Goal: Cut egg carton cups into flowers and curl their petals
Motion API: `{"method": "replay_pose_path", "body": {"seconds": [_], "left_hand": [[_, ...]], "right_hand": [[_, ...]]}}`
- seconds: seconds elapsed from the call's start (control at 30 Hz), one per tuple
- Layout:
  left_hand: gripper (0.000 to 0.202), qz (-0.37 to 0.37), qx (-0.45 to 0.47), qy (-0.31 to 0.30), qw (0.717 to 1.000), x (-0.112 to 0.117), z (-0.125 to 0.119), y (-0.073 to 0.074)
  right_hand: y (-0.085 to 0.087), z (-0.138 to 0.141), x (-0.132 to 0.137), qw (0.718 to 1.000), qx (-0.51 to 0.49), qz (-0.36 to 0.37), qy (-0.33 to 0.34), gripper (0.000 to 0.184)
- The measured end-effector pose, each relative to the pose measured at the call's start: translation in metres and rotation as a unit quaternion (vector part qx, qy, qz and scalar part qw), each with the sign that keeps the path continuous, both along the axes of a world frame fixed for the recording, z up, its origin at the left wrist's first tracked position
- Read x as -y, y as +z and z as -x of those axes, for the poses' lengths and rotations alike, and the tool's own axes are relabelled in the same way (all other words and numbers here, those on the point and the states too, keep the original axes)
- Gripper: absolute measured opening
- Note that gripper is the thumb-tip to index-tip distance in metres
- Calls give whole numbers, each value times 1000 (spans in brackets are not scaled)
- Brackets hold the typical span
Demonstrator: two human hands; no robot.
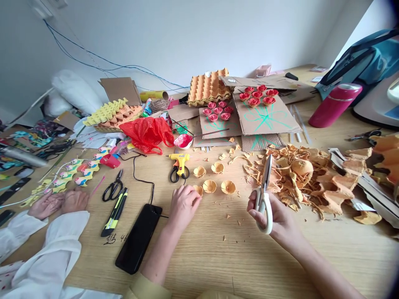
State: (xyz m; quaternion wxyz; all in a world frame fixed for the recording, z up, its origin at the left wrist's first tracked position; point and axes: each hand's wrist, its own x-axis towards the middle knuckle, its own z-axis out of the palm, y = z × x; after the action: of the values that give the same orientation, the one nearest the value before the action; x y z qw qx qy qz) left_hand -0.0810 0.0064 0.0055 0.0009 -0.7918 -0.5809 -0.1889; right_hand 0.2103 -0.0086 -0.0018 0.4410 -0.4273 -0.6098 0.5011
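Observation:
My left hand (183, 205) rests on the wooden table (218, 257), fingers curled round a small orange paper flower cup (198, 189) at its fingertips. Beside it lie several more orange flower cups (209, 185), one (228, 187) to the right. My right hand (274, 218) grips white-handled scissors (264, 195), blades pointing up and closed. Just right of the scissors spreads a heap of torn orange egg-carton scraps (299, 174).
A black phone (139, 238), a utility knife (114, 211), black scissors (114, 186) and a yellow glue gun (179, 162) lie left. Cardboard with red flowers (264, 110), egg trays (208, 87), a red bag (146, 133), a pink bottle (335, 104). Another person's hands (59, 202) lie far left.

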Motion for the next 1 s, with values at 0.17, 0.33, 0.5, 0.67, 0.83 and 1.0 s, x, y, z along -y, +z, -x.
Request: {"method": "replay_pose_path", "body": {"seconds": [0.17,0.33,0.5,0.67,0.83,1.0], "left_hand": [[10,-17,78,25,996,12,3,14],[9,-33,-2,56,998,3,7,3],[6,-22,-37,69,997,0,3,-5],[15,-19,-17,46,999,1,-11,1],[17,1,-48,-20,999,-9,-33,-2],[8,-1,51,-10,999,-15,-35,6]], "right_hand": [[5,1,0,1000,4,1,-8,27],[5,1,0,1000,15,-8,6,25],[3,-1,1,1000,17,-4,4,26],[6,0,1,1000,5,3,10,26],[8,-1,2,1000,2,-8,12,29],[8,-3,2,1000,-11,-14,1,35]]}}
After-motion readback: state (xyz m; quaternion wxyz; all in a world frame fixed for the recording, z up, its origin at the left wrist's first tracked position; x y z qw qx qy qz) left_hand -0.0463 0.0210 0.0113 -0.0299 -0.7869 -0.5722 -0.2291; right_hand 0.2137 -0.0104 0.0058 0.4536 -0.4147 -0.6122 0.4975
